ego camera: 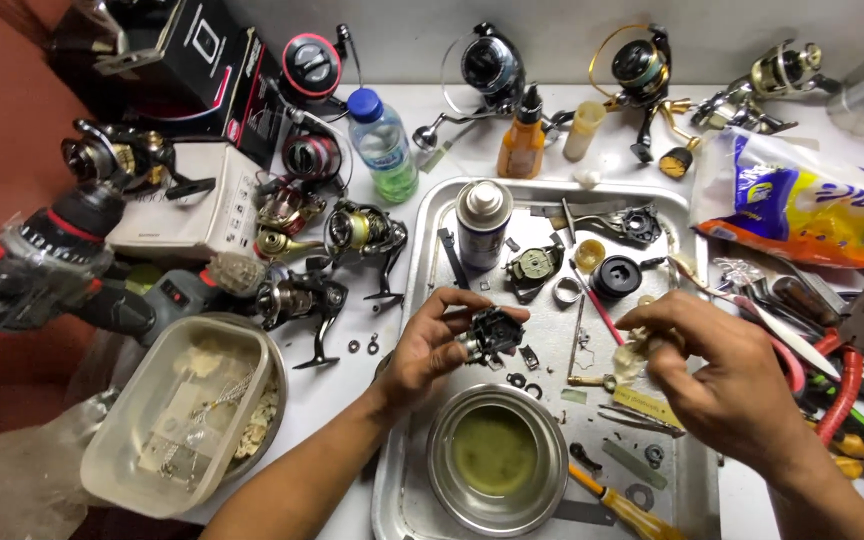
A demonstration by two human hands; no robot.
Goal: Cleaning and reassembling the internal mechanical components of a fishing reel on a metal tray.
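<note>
At the bottom centre of the frame a round metal bowl [497, 458] holding a yellowish-green liquid sits at the near end of a metal tray [399, 490], with a yellow-handled screwdriver [617, 505] lying just to its right. At the lower left a pale plastic tub [167, 415] of small whitish scraps rests inside a metal dish. Just above the bowl, over the middle of the tray, the left hand [430, 345] is closed around a small black reel body [492, 333], fingers curled over its top and thumb under it. To the right, the right hand [712, 365] pinches a pale wad of cloth or tissue [634, 352] between its fingertips, a little apart from the reel body. Small washers, rings and screws lie scattered on the tray between and below the two hands. Further up the tray stand a grey spray can [483, 222] with a white cap, a dark gear housing [535, 266], a black round cap [616, 276] and a thin red-handled pick [598, 310]. At the right edge pliers and other tools with red grips [845, 385] are piled on the white counter [347, 375]. Left of the tray several spinning reels [364, 232] lie on the counter, and at the far left a red-and-black power drill [37, 262] rests on its side. Toward the top of the frame are a clear water bottle [383, 145] with a blue cap, an amber oil bottle [523, 140], a yellow and blue plastic bag [802, 200], and more reels along the back wall.
</note>
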